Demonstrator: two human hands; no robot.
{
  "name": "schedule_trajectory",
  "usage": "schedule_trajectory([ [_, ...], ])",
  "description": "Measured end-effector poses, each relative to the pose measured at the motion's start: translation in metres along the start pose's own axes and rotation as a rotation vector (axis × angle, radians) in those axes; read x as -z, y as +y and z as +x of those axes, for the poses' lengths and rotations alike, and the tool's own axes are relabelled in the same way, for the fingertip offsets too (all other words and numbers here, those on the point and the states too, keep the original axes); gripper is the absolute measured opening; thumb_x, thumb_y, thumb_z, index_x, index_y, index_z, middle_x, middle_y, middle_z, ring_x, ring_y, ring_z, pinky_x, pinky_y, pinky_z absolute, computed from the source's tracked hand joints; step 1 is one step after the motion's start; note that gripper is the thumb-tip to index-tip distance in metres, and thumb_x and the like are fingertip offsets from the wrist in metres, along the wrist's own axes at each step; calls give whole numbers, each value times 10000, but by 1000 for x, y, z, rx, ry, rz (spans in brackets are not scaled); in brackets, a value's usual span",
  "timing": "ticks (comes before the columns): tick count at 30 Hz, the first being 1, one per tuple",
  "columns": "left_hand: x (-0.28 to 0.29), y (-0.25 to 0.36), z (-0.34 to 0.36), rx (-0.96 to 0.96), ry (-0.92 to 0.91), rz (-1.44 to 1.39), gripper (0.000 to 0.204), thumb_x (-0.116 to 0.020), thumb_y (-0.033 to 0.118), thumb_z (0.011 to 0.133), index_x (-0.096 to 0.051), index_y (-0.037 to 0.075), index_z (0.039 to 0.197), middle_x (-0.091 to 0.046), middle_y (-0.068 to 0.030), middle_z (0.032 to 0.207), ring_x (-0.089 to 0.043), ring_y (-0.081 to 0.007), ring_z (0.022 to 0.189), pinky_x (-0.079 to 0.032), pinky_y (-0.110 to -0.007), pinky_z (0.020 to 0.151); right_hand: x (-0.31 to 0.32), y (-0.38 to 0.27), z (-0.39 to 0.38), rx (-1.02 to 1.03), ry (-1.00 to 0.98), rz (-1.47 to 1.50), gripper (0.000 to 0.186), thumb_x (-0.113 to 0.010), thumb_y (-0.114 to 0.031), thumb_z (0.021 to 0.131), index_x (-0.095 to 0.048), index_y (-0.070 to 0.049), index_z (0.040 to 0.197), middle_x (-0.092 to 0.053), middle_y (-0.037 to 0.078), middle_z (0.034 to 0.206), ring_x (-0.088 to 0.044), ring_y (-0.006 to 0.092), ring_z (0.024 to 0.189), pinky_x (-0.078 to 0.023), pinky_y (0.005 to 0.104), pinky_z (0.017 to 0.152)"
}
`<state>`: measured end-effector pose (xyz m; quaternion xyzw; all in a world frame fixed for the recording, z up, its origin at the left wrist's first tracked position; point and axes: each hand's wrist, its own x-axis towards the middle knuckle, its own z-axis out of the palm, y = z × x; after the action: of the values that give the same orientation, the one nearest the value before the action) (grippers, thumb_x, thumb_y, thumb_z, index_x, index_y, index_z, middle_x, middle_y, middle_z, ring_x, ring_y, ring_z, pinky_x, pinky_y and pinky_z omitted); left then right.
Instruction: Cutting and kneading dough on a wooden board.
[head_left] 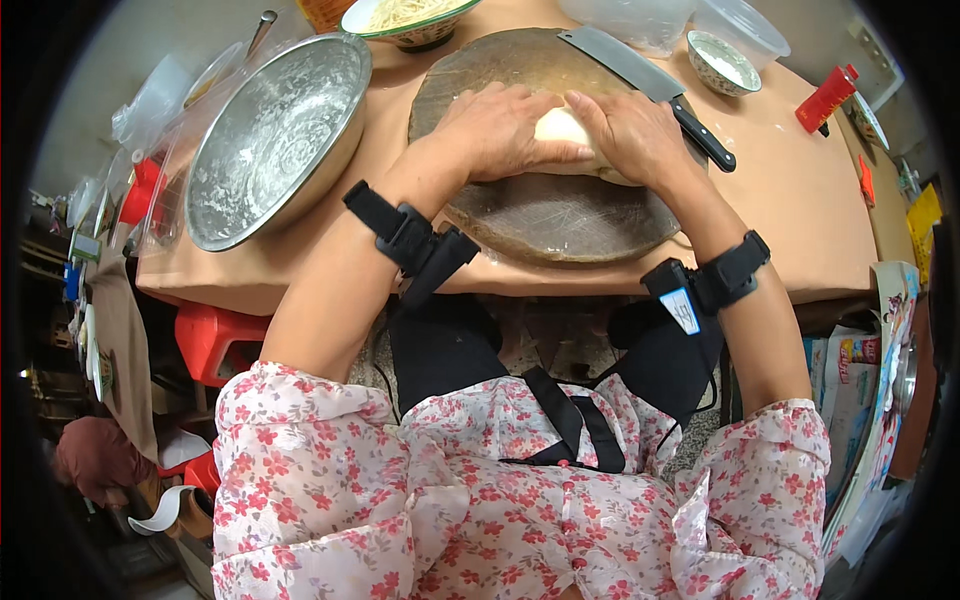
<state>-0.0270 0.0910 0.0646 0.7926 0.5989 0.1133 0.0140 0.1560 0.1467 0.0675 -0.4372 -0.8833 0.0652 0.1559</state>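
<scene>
A pale lump of dough (562, 128) lies on a round, dark wooden cutting board (560, 225). My left hand (508, 128) and my right hand (634, 138) are both closed over it from either side, thumbs towards each other. Part of the dough shows between the thumbs; the rest is mostly covered by my palms and fingers. A cleaver (622, 62) rests across the board's far right edge, its black handle beside my right hand. To the left of the board, a wide metal basin (285, 140) is coated inside with white flour-like residue and sits tilted.
Behind the board is a bowl (420, 33) of noodle-like strands. At the far right stand a small patterned bowl (722, 68), clear plastic containers (745, 28) and a red bottle (828, 98). A red stool (212, 342) is under the table's left front edge.
</scene>
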Motion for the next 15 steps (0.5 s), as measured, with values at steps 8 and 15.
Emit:
schedule_trajectory([
  [8,1,-7,11,86,-79,-20,734,-375,774,854,-522,263,1360,-619,-132,1184,-552,-355,1108,-425,-467,921,-9,8,15,-71,18,37,552,-325,-551,978,-707,-189,1143,-702,145,954,-605,363,1016,-398,517,892],
  [15,-16,14,-25,-5,180,56,750,-569,678,812,-492,174,1362,-579,-133,1238,-527,-337,1148,-410,-475,901,-21,13,-25,104,218,74,463,-395,-502,978,-614,-195,1247,-637,124,1119,-584,340,1042,-430,494,861],
])
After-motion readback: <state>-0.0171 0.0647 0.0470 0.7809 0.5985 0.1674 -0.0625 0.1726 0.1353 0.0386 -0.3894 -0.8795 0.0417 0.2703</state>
